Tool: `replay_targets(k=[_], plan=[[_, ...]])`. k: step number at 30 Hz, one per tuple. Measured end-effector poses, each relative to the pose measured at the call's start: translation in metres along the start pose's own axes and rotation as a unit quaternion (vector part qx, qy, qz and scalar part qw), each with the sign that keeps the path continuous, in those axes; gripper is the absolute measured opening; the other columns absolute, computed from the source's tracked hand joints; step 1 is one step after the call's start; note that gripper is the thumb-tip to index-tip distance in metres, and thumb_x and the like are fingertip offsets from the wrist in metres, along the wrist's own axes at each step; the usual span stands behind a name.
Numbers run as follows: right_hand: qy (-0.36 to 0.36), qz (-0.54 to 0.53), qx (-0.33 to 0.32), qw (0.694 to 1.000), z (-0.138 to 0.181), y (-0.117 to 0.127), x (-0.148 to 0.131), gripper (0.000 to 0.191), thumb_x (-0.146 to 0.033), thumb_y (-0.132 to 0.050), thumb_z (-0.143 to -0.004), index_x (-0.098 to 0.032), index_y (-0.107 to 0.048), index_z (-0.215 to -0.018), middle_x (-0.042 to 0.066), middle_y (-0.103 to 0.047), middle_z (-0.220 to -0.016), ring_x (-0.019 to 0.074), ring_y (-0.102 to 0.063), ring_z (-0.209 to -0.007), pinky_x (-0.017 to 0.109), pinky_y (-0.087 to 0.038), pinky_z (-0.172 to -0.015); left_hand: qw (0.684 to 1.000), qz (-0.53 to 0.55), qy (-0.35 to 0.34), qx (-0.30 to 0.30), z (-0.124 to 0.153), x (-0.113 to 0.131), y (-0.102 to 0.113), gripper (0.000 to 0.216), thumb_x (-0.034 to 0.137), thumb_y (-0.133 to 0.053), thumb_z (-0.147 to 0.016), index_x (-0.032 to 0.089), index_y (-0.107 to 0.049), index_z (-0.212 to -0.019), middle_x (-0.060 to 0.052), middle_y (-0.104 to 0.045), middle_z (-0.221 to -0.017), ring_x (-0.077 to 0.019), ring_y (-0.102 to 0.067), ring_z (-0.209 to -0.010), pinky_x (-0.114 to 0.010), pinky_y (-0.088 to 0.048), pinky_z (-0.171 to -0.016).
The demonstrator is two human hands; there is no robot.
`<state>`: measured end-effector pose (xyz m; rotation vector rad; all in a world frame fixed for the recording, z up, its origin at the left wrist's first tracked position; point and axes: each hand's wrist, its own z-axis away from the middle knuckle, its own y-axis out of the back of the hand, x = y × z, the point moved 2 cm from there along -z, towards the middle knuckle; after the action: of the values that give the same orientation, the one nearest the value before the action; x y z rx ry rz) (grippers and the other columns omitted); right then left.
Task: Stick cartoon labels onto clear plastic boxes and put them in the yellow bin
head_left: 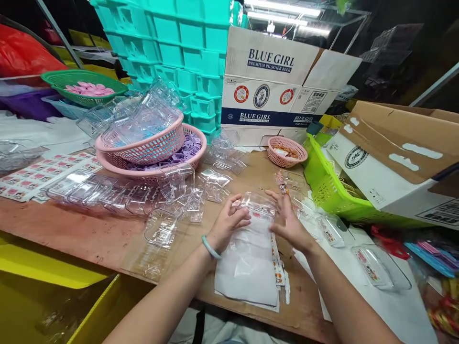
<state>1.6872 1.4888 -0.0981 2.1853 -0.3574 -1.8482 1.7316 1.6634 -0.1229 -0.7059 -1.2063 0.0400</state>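
A clear plastic case (255, 199) lies between my hands over a stack of sticker sheets (247, 272) with white backing. My left hand (232, 220), a pale bangle at its wrist, has its fingers curled at the case's left edge. On the other side, my right hand (289, 219) has its thumb and index finger apart near the case. A small printed sticker (282, 182) with a cartoon figure shows at its fingertips; how it is held is partly hidden. Printed sheet edges stick out beneath the white backing.
Clear plastic cases (103, 193) cluster at left beside pink baskets (143, 148). Stickered cases (373, 267) lie at right. A small pink basket (287, 152), a lime-green basket (333, 191), cardboard boxes (272, 86) and stacked teal crates (172, 43) border the table's back and right.
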Motion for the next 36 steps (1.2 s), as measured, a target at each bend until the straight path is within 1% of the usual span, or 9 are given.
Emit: replay_targets(k=[4,12,16,19,22,25,27,31,36], plan=[[-0.107,-0.159,-0.068,0.979,-0.009,-0.005,0.002,0.084,-0.042,-0.073,-0.072,-0.027,-0.025,-0.14,0.012,-0.063,-0.116,0.0231,-0.06,-0.109,0.044,-0.047,-0.093,0.999,-0.015,-0.001,-0.028,0.025,-0.008,0.006,0.072,0.033,-0.072,-0.073,0.029,-0.039,-0.137,-0.008,-0.059,-0.116,-0.0195,-0.061,-0.098,-0.033,-0.047,-0.086],[-0.051,-0.209,-0.058,0.975,-0.006,-0.012,0.0,0.085,-0.043,-0.075,-0.068,-0.032,-0.027,-0.137,0.008,-0.061,-0.114,0.0223,-0.064,-0.098,0.041,-0.052,-0.082,0.995,-0.044,-0.055,-0.077,0.067,-0.011,0.026,0.089,0.027,-0.073,-0.075,0.032,-0.021,-0.148,-0.01,-0.056,-0.124,-0.02,-0.059,-0.104,-0.036,-0.043,-0.094],[0.033,-0.052,0.082,0.995,-0.016,0.007,0.018,0.083,-0.045,-0.072,-0.071,-0.029,-0.027,-0.138,0.009,-0.055,-0.121,0.0239,-0.058,-0.109,0.047,-0.044,-0.097,0.997,0.009,-0.005,-0.078,0.074,-0.012,0.027,0.081,0.028,-0.073,-0.075,0.033,-0.031,-0.144,-0.01,-0.057,-0.123,-0.0219,-0.059,-0.106,-0.038,-0.044,-0.094],[0.064,0.163,0.129,0.976,-0.018,0.007,0.038,0.084,-0.041,-0.075,-0.067,-0.024,-0.033,-0.138,0.009,-0.053,-0.12,0.0249,-0.051,-0.115,0.048,-0.036,-0.104,0.997,0.069,0.036,-0.028,0.071,-0.022,0.02,0.053,0.032,-0.068,-0.08,0.026,-0.052,-0.13,-0.009,-0.057,-0.122,-0.0225,-0.059,-0.106,-0.039,-0.043,-0.095],[0.073,0.229,0.189,0.952,-0.004,0.005,0.035,0.078,-0.044,-0.073,-0.069,-0.023,-0.04,-0.136,0.011,-0.05,-0.127,0.0261,-0.045,-0.122,0.048,-0.034,-0.106,0.994,0.09,0.062,0.005,0.068,-0.036,0.016,0.046,0.032,-0.071,-0.077,0.023,-0.06,-0.12,-0.008,-0.06,-0.114,-0.0196,-0.061,-0.101,-0.036,-0.042,-0.096],[0.066,0.138,0.298,0.942,0.025,0.002,0.004,0.043,-0.046,-0.068,-0.075,-0.021,-0.062,-0.109,0.008,-0.06,-0.11,0.0229,-0.056,-0.106,0.041,-0.043,-0.096,0.992,0.094,0.072,0.033,0.067,-0.045,0.015,0.047,0.033,-0.076,-0.072,0.023,-0.062,-0.116,-0.007,-0.062,-0.11,-0.0185,-0.062,-0.099,-0.035,-0.039,-0.098],[0.013,0.031,0.299,0.954,0.045,-0.008,-0.016,0.027,-0.045,-0.066,-0.078,-0.02,-0.067,-0.089,0.004,-0.064,-0.086,0.0184,-0.061,-0.082,0.035,-0.05,-0.081,0.992,0.099,0.071,0.043,0.068,-0.048,0.015,0.047,0.035,-0.077,-0.071,0.022,-0.063,-0.114,-0.006,-0.063,-0.109,-0.0187,-0.062,-0.1,-0.035,-0.038,-0.1],[-0.123,-0.091,0.236,0.96,0.077,-0.04,-0.025,0.027,-0.043,-0.07,-0.075,-0.017,-0.067,-0.078,0.002,-0.066,-0.066,0.0145,-0.058,-0.06,0.027,-0.048,-0.059,0.991,0.107,0.061,0.049,0.067,-0.052,0.013,0.046,0.037,-0.076,-0.071,0.022,-0.064,-0.112,-0.006,-0.064,-0.108,-0.0184,-0.062,-0.099,-0.036,-0.038,-0.1],[-0.172,-0.126,0.223,0.951,0.091,-0.059,-0.01,0.029,-0.044,-0.071,-0.073,-0.017,-0.064,-0.067,0.0,-0.063,-0.059,0.0113,-0.053,-0.056,0.024,-0.042,-0.057,0.992,0.112,0.051,0.035,0.067,-0.056,0.014,0.046,0.035,-0.076,-0.072,0.022,-0.063,-0.114,-0.007,-0.064,-0.11,-0.019,-0.061,-0.103,-0.035,-0.037,-0.1]])
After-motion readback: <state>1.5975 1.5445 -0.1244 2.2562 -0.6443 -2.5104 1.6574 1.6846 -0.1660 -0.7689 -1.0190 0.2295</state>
